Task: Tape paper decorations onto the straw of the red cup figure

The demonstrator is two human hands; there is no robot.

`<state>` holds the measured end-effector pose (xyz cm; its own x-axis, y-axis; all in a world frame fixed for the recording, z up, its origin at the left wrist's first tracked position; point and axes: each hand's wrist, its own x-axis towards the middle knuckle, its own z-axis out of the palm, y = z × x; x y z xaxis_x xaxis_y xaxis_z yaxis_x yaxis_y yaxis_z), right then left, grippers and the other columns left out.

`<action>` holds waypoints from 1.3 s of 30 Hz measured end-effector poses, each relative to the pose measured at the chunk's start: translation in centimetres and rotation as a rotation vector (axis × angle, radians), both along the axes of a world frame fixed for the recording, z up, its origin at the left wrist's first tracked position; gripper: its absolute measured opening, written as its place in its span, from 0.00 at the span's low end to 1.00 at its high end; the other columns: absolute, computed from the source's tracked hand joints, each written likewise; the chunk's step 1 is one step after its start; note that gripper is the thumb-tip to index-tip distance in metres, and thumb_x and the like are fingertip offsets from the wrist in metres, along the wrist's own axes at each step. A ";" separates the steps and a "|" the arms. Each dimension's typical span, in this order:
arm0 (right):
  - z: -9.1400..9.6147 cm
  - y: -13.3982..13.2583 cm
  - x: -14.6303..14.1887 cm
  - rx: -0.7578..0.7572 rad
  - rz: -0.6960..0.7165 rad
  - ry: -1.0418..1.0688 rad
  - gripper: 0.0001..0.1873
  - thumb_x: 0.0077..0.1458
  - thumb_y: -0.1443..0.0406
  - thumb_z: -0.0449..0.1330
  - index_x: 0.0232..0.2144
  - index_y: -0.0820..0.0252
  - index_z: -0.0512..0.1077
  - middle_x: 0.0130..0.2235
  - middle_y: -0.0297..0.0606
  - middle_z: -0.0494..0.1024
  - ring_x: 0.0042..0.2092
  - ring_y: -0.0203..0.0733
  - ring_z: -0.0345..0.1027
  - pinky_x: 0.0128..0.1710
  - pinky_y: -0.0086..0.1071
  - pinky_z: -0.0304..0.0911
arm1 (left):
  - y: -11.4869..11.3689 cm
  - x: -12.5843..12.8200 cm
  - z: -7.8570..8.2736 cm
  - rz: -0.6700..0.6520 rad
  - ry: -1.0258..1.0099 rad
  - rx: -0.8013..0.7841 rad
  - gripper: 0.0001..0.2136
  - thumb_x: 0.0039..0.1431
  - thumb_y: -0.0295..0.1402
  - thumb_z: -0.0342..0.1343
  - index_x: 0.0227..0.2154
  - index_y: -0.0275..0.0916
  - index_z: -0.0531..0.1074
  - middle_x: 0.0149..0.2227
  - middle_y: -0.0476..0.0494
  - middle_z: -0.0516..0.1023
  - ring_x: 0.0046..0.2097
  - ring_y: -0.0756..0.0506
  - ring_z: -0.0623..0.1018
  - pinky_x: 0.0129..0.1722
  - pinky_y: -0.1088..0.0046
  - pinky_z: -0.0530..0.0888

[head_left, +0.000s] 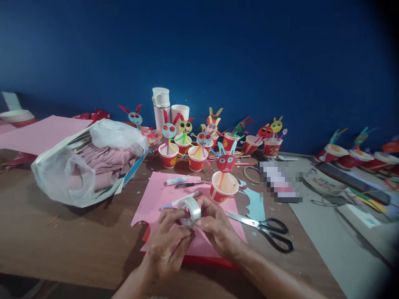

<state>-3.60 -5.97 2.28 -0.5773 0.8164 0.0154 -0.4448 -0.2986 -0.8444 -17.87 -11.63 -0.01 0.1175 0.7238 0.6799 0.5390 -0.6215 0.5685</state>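
Observation:
A roll of clear tape (193, 211) is held between both hands above pink paper (149, 195). My left hand (166, 241) is closed round the roll's left side, its fingers reaching into the core. On the other side, my right hand (218, 228) pinches the roll's edge with thumb and fingers. Just beyond stands a red paper cup (218, 192) with a red paper rabbit face (226, 163) rising from it. Black-handled scissors (264, 228) lie to the right of my right hand. A black pen (188, 185) and a glue stick (177, 181) rest on the pink paper.
Several decorated cups (197, 160) with paper animal faces line the back, before a white flask (161, 101) and stacked cups (180, 111). A plastic bag (62, 178) with pink cloth sits left. Light-blue paper scraps (256, 203) and a partly pixelated phone-like object (280, 182) lie right.

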 end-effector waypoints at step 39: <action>0.0 0.0 -0.6 -0.110 0.055 0.150 0.10 0.34 0.73 0.53 0.24 0.61 0.67 0.27 0.33 0.67 0.30 0.35 0.57 0.31 0.28 0.54 | -0.3 -0.2 0.8 0.089 0.028 0.058 0.08 0.55 0.20 0.51 0.28 0.38 0.72 0.40 0.40 0.71 0.40 0.45 0.72 0.38 0.68 0.72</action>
